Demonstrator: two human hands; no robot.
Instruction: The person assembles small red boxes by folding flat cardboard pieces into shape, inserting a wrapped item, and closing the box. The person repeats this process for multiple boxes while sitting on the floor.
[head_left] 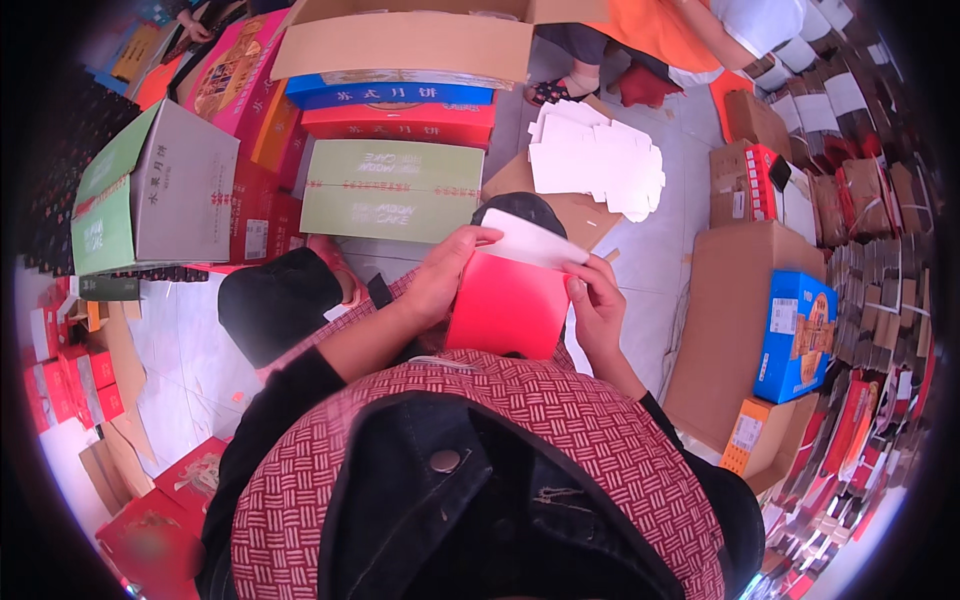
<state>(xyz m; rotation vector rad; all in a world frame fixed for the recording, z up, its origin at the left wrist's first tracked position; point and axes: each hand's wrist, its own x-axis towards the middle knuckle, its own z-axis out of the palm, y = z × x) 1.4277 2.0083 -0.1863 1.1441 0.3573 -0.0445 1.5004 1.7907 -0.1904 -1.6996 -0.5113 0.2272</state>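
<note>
A red box (508,308) with a raised white flap (535,243) rests at my lap, over the patterned apron (530,400). My left hand (443,275) grips its left side, the fingertips at the flap's left end. On the other side, my right hand (598,303) pinches the right end where the flap meets the red face. The inside and underside of the box are hidden. Beyond my hands, white unfolded cartons (595,165) lie in a loose pile on brown cardboard (508,180).
Ahead stand a pale green carton (392,190), red and blue boxes, and a large open brown carton (400,48). A grey-green carton (185,190) is at left. On the right are a brown carton (735,330), a blue box (797,335) and stacked cardboard. Another person in orange (650,30) is at the far side.
</note>
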